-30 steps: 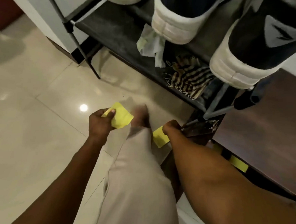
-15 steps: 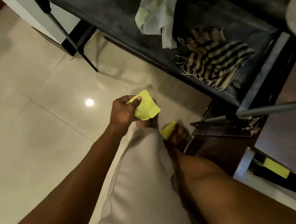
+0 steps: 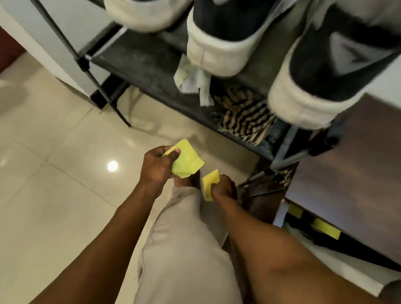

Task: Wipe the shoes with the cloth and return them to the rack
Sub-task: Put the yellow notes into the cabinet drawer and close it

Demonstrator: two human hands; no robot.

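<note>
While glossy cream floor tiles (image 3: 42,190) spread out before the rack (image 3: 141,65), our left hand (image 3: 158,164) pinches a folded yellow cloth (image 3: 187,161) between thumb and curled fingers, and our right hand (image 3: 223,188), nearer the rack's foot, grips a smaller yellow piece (image 3: 209,182). Three dark shoes (image 3: 224,37) with thick, pale, worn soles sit heel-out on the rack's upper shelf; a fringed striped rag (image 3: 245,114) lies on the shelf below

You stood on a floor (image 3: 53,190) of glossy cream tile that mirrored a lamp. The rack (image 3: 61,35) had matt black metal tubes and a dusty dark fabric shelf (image 3: 139,65). The shoes (image 3: 214,55) showed scuffed, rough off-white soles. Your yellow cloth (image 3: 187,160) looked thin and smooth, and the striped cloth (image 3: 245,117) was woven with a frayed edge.
</note>
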